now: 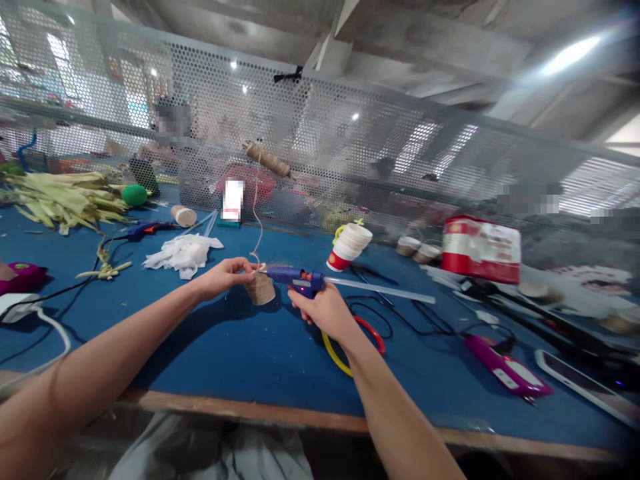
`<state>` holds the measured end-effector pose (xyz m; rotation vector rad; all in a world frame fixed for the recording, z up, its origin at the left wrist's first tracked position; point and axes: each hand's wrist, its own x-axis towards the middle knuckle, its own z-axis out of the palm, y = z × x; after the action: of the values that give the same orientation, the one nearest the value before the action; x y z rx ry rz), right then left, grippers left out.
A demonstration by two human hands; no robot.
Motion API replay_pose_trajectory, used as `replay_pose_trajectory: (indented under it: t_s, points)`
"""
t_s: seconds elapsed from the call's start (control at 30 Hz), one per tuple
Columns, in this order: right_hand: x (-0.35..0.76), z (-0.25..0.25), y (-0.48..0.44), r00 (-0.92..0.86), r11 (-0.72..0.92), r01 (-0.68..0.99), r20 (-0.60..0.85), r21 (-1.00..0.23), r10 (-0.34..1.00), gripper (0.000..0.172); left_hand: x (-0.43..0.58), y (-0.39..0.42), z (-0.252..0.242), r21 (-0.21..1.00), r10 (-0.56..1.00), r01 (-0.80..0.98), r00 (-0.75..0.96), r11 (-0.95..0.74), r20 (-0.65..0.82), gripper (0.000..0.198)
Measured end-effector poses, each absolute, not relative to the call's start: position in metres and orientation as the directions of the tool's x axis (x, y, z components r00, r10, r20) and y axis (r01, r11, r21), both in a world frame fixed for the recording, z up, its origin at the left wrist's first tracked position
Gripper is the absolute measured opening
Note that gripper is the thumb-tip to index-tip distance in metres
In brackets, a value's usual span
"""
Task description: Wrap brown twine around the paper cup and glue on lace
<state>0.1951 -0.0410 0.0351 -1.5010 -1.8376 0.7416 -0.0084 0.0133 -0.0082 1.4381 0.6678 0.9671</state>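
Note:
My left hand (231, 277) is closed on a small cup wrapped in twine (261, 288), held tilted just above the table. From its rim a strand of twine rises to a twine spool (269, 161) mounted on the mesh panel. In my right hand (324, 308) is a blue glue gun (300, 280), its nozzle pointing left and up against or very close to the cup's edge. A long clear glue stick (383, 289) sticks out of the gun's back. Part of the cup is hidden behind my left fingers.
Stacked paper cups (350, 245) stand behind my right hand. Crumpled white cloth (184, 255), a second glue gun (150, 229) and corn husks (70, 197) lie left. Rightward are a purple power strip (507, 370), a phone (585, 383) and a red package (481, 250). Black cables cross the table.

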Motion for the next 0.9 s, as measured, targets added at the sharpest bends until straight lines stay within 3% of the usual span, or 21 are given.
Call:
replay_pose_trajectory:
  t_s: [0.5, 0.77, 0.9]
  points:
    - [0.202, 0.027, -0.027, -0.065, 0.138, 0.584, 0.124, -0.800, 0.990, 0.025, -0.009, 0.013, -0.007, 0.985, 0.855, -0.134, 0.494, -0.106, 0.159, 0.030]
    - [0.222, 0.022, 0.004, 0.039, 0.033, 0.331, 0.048, -0.943, 0.998, 0.013, -0.008, 0.012, -0.006, 0.987, 0.859, -0.116, 0.489, -0.108, 0.152, 0.026]
    - [0.231, 0.015, 0.034, 0.126, -0.059, 0.344, -0.017, -0.937, 0.992, 0.014, -0.008, 0.011, -0.006, 0.987, 0.850, -0.111, 0.502, -0.116, 0.157, 0.024]
